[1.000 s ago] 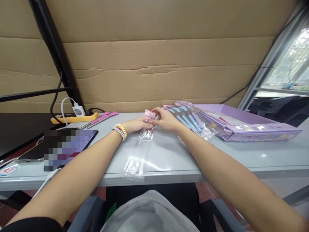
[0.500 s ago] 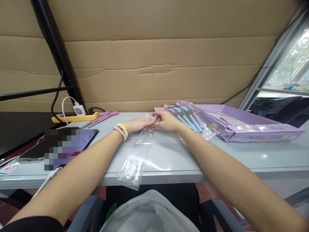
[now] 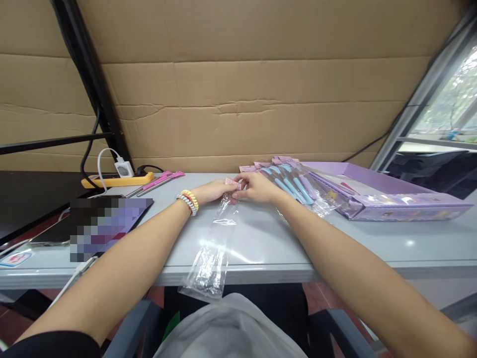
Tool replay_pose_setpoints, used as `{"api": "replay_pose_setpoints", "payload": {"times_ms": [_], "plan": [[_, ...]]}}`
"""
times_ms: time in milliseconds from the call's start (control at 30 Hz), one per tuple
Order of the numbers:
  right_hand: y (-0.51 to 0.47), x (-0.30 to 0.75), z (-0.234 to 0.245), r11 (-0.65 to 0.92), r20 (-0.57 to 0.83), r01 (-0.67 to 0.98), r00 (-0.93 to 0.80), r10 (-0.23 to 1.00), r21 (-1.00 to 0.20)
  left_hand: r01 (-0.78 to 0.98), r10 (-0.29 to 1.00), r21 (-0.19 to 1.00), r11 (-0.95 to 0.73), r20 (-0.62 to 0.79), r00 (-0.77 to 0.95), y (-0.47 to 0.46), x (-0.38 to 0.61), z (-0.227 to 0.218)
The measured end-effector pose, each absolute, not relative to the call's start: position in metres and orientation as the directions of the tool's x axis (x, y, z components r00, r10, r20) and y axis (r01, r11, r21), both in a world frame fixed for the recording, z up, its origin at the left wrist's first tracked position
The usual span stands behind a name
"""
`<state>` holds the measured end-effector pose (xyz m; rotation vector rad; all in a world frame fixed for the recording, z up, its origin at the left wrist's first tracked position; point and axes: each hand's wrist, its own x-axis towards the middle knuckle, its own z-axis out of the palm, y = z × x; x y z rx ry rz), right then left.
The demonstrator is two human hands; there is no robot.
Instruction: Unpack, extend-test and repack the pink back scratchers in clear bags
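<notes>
A long clear plastic bag (image 3: 208,263) hangs from my two hands over the table's front edge. At its top is a small pink printed card (image 3: 232,183). My left hand (image 3: 216,191), with bracelets on its wrist, pinches the card and the bag's top. Fingers of my right hand (image 3: 253,189) are closed at the card's right side, touching the bag's top. Just beyond my right hand lies a row of blue and purple pens (image 3: 294,184) in clear bags with pink card tops.
A purple open box (image 3: 395,206) stands on the right of the grey table (image 3: 268,243). Pink-handled tools (image 3: 160,181), a yellow power strip (image 3: 112,182) with a charger, and a tablet (image 3: 112,228) are at the left. Cardboard (image 3: 238,109) lines the back.
The bag's lower end has swung slightly to the right and down. Both hands stay nearly in place, holding the card and the bag's top.
</notes>
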<state>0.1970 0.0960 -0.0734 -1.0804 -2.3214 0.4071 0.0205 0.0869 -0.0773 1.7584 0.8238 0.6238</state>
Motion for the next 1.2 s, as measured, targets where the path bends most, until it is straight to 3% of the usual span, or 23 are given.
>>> {"api": "replay_pose_setpoints", "payload": {"times_ms": [200, 500, 867, 1067, 1200], "plan": [[0.091, 0.195, -0.071, 0.632, 0.352, 0.664, -0.525, 0.775, -0.401, 0.266, 0.798, 0.954, -0.139, -0.051, 0.601, 0.087, 0.020, -0.076], [0.090, 0.191, -0.070, 0.601, 0.361, 0.700, -0.485, 0.797, -0.386, 0.334, 0.799, 0.916, -0.220, -0.027, 0.600, 0.079, 0.023, -0.071], [0.099, 0.195, -0.074, 0.651, 0.631, 0.642, -0.318, 0.707, -0.405, 0.449, 0.809, 0.823, -0.347, 0.020, 0.588, 0.075, 0.024, -0.067], [0.097, 0.194, -0.071, 0.726, 0.627, 0.616, -0.444, 0.640, -0.305, 0.470, 0.776, 0.781, -0.412, 0.030, 0.629, 0.083, 0.021, -0.073], [0.097, 0.193, -0.074, 0.711, 0.603, 0.633, -0.449, 0.659, -0.306, 0.459, 0.767, 0.783, -0.420, 0.037, 0.640, 0.087, 0.019, -0.077]]}}
